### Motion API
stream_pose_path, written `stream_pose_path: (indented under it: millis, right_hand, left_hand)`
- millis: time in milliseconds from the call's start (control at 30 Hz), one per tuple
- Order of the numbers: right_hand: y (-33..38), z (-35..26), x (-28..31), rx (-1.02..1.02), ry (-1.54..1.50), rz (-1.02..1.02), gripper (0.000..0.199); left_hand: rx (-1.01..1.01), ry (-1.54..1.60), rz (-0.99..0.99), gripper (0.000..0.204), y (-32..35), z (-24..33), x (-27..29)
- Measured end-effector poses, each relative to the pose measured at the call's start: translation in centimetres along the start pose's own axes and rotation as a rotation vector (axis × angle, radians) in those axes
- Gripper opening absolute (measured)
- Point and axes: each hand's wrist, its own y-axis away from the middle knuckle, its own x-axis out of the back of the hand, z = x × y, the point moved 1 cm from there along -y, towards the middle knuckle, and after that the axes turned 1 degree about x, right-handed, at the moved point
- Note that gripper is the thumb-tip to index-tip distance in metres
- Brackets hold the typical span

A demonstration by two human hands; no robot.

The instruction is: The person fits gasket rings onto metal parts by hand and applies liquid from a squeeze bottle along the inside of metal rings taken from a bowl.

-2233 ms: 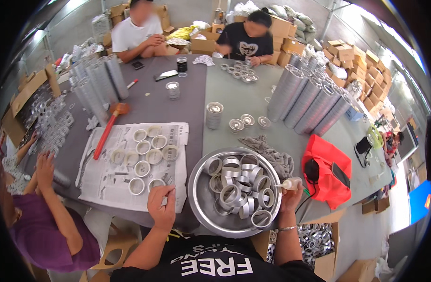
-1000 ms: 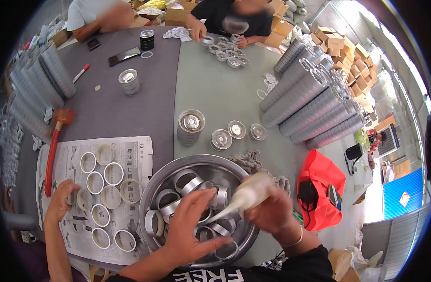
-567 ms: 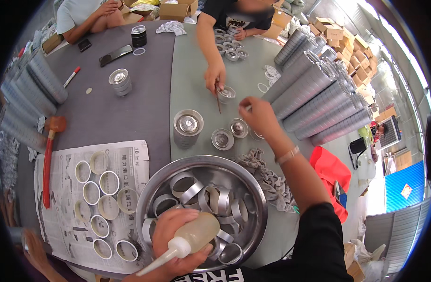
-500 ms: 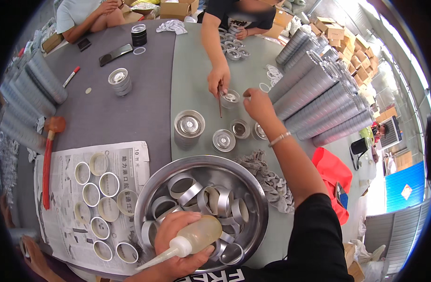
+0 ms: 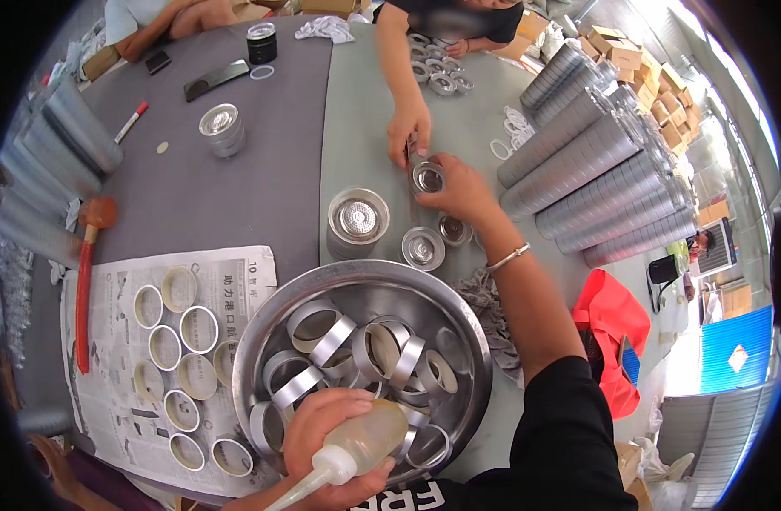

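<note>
My left hand (image 5: 312,424) is closed around a squeeze bottle (image 5: 371,436) of yellowish liquid, its long nozzle pointing down to the left. Below it lies a steel basin (image 5: 263,341) with many loose silver rings (image 5: 375,351). My right hand (image 5: 463,189) reaches far forward, thumb and fingers around a round metal canister (image 5: 428,177). Right beside that, a co-worker's hand (image 5: 409,128) holds a thin dark stick. Nearer me stand a taller lidded metal canister (image 5: 358,217) and two low round metal pieces, one of them a disc-topped piece (image 5: 423,249).
White-rimmed rings (image 5: 199,330) lie on a newspaper (image 5: 254,264) at left, beside a red-handled mallet (image 5: 85,281). Tall stacks of metal discs (image 5: 569,145) line the right; more stacks (image 5: 62,145) stand left. A grey rag (image 5: 492,311) and red bag (image 5: 607,315) lie right of the basin.
My right hand has moved left and closed on the round canister by the co-worker's hand. My left hand still holds the bottle, slightly further right and lower. The whole view has shifted slightly.
</note>
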Motion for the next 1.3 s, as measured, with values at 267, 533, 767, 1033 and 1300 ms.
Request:
stream_pose_path:
  millis: [267,533,767,1033,1300]
  right_hand:
    - [12.0,-11.6,6.3,0.346,-0.497,0.085,0.060]
    - [20.7,-16.8,4.9,0.490,-0.684,0.081,0.067]
    - [21.1,-16.6,3.5,0.587,-0.746,0.241,0.059]
    - [21.5,-16.7,4.0,0.578,-0.671,0.286,0.046]
    - [21.2,-16.6,4.1,0.574,-0.697,0.162,0.072]
  left_hand:
    - [0.319,0.908,0.203,0.047,2.7,-1.8,-0.3]
    - [0.537,1.342,-0.081,0.092,0.2,-0.3,0.0]
    - [0.498,1.406,-0.059,0.084,1.6,-1.7,-0.6]
    - [0.575,1.371,-0.040,0.083,1.8,-1.4,-0.7]
    - [0.752,1.316,-0.045,0.084,1.5,-0.8,-0.3]
